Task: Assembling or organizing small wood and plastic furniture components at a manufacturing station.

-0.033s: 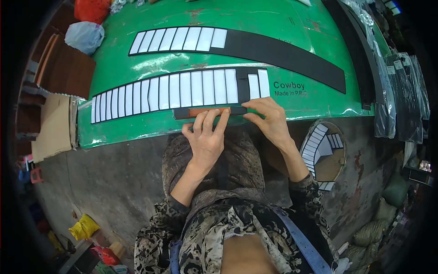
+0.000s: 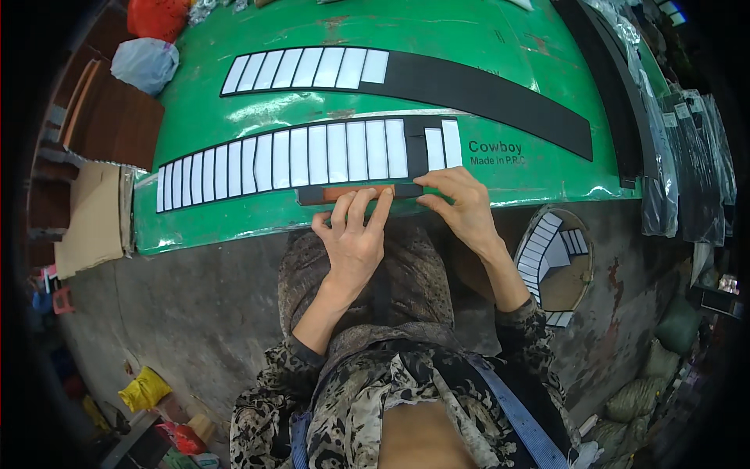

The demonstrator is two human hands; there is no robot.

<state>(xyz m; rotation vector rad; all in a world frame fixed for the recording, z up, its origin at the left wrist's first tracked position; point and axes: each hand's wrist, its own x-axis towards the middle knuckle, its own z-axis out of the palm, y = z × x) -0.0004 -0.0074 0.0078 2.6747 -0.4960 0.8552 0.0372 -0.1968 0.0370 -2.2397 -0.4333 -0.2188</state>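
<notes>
At the table's near edge lies a short dark strip (image 2: 311, 195) with an orange-brown piece (image 2: 337, 192) along its middle. My left hand (image 2: 350, 238) curls over it, fingertips pressed on the orange part. With thumb and forefinger, my right hand (image 2: 465, 202) pinches the right end of the dark strip. Just beyond my hands is a long curved black band (image 2: 416, 148) bearing a row of white rectangular pieces (image 2: 316, 152); a bare black gap shows near its right end. Farther back, a second black band (image 2: 484, 92) carries white pieces on its left part only.
A green tabletop (image 2: 211, 117) holds everything. On its far left sit a white plastic bag (image 2: 145, 64) and a red bag (image 2: 158, 17). Brown boxes (image 2: 113, 113) stand at left. Long black strips (image 2: 617, 102) lie at right. Below, a round container (image 2: 566, 291) holds more white-pieced bands.
</notes>
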